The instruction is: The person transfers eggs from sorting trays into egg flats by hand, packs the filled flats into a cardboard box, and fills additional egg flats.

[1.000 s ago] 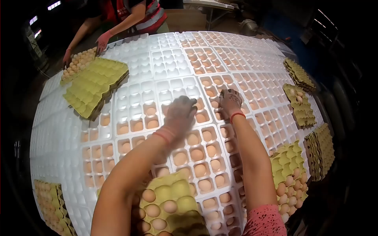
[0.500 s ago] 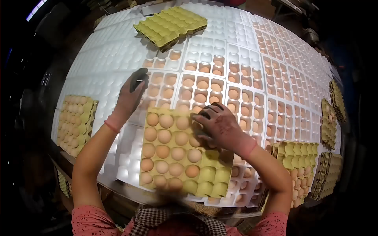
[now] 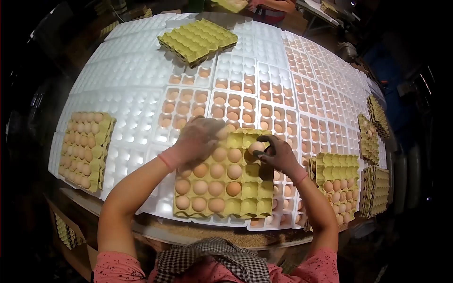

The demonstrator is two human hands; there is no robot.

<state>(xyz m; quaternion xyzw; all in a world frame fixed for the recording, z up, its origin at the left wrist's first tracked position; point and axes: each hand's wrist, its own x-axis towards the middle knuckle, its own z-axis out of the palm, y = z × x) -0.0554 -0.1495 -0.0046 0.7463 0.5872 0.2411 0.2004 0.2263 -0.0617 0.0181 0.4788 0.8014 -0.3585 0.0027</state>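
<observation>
A yellow-green pulp egg tray [image 3: 250,191] lies in front of me, its left and middle rows filled with brown eggs [image 3: 216,189] and its right-hand cups bare. My right hand [image 3: 279,156], in a dark-stained thin glove, pinches a pale egg [image 3: 256,148] between thumb and fingers above the tray's right side. Over the tray's upper left corner is my left hand [image 3: 200,137], gloved alike, its fingers bent and blurred beside an egg [image 3: 222,134]. What the left fingers grip, if anything, is hidden. White moulded trays [image 3: 137,101] lie under and beyond the pulp tray.
Stacked empty pulp trays [image 3: 198,41] sit at the back. Full egg trays stand at left [image 3: 82,148] and right [image 3: 340,193], with more pulp stacks [image 3: 375,191] at far right. Many white trays hold eggs [image 3: 233,103]. Another person's arm [image 3: 273,5] appears at the top edge.
My left hand has come right and down onto the pulp tray. My right hand now shows an egg in its fingers. Fewer eggs sit in the tray's upper right. The view has shifted slightly.
</observation>
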